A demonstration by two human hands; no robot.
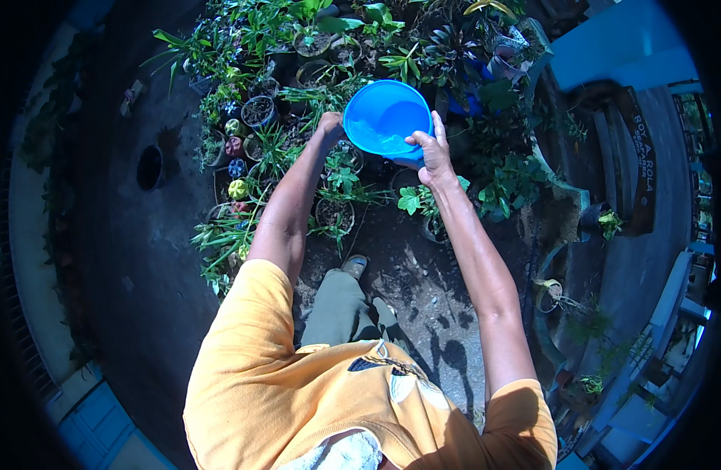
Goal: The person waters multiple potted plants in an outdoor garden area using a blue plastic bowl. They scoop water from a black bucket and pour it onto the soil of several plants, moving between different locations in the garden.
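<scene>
Both my arms stretch forward over potted plants, holding up a round blue plastic tub (392,110). It leans so that I look into its mouth, and what seems to be water glistens along its lower inner wall. At the tub's left side my left hand (331,125) is closed against the rim, its fingers mostly hidden. My right hand (432,153) grips the right side, thumb over the rim and the other fingers outside. Below the tub stand a leafy potted plant (341,176) and a pot of soil (335,215).
Dense potted plants (313,39) fill the far side. Painted yellow (237,189) and other coloured round pots line the left edge of the bed. A dark round container (150,168) stands on the ground at left. A wavy concrete border (560,184) and a wooden sign (641,172) lie right.
</scene>
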